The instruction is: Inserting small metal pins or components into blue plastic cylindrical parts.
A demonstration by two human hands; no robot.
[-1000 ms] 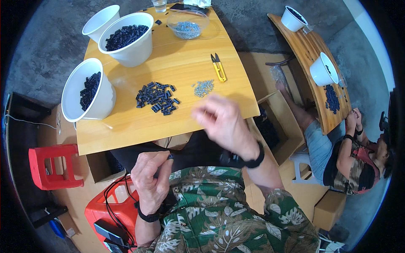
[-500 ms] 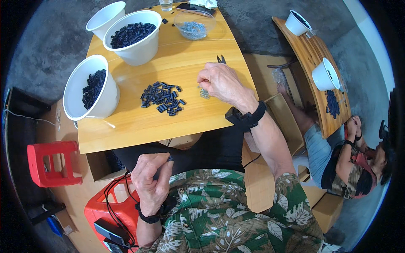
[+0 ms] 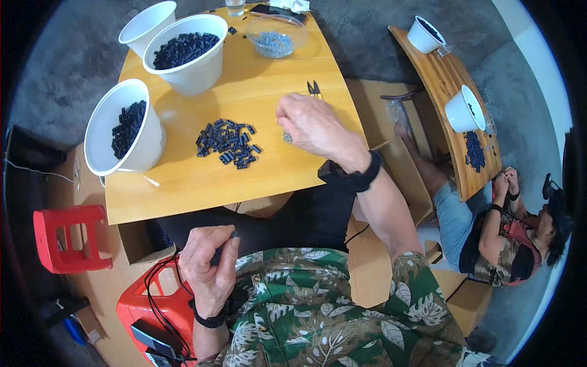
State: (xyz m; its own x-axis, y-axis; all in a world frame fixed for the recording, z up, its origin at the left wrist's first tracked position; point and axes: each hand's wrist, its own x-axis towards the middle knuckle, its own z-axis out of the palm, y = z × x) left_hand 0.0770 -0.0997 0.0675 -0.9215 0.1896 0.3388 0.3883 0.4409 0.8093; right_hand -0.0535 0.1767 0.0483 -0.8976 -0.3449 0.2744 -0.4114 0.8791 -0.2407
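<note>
My left hand (image 3: 206,263) is raised over my lap before the table's near edge. Its thumb and forefinger pinch a small black plastic piece (image 3: 234,233), mostly hidden by the fingertips. My right hand (image 3: 315,125) is lowered over a little heap of small metal parts (image 3: 287,137) on the table, its fingers bent down and drawn together. What those fingers hold, if anything, is hidden beneath the hand. To the left lies a loose pile of small black plastic pieces (image 3: 226,144). Just beyond the right hand are small snips (image 3: 314,90) with pointed dark blades.
White tubs of black pieces (image 3: 183,70) (image 3: 125,144) stand on the wooden table (image 3: 177,196), with another white tub (image 3: 147,27) behind. A clear bowl of metal parts (image 3: 275,44), a phone and a glass are farther back. Another person (image 3: 501,235) sits right, beside another table.
The view has shifted slightly. My right hand has come a little left over the metal parts, and more of the snips shows. My left hand keeps its pinch on the black piece.
</note>
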